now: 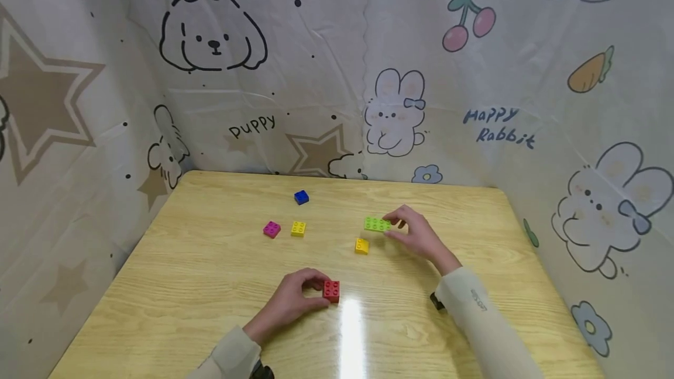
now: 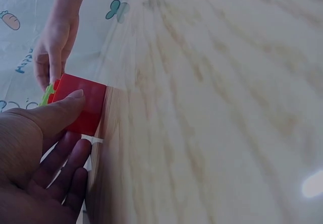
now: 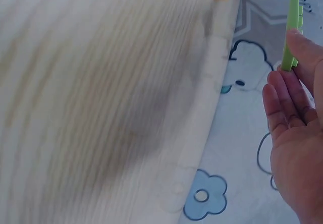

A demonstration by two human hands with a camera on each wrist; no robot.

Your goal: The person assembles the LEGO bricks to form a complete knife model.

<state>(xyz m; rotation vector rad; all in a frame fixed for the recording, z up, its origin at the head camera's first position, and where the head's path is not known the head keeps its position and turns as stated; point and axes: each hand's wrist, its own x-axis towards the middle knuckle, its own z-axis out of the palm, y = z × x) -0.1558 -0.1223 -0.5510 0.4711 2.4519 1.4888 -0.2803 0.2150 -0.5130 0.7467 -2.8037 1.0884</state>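
Lime-green brick [image 1: 375,224] showing below and right of head-view centre, long axis running left-right; right hand [image 1: 419,237] (nearer one) pinching its right end. Left hand [image 1: 292,296] pinching red brick [image 1: 331,290], lower centre, down-left of green.

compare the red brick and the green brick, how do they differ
The red brick looks square from above, while the green brick is a longer rectangle. The red brick is thick and blocky; the green brick is thin and flat. The left hand holds the red brick, and the right hand holds the green brick, farther back. Both have round studs on top.
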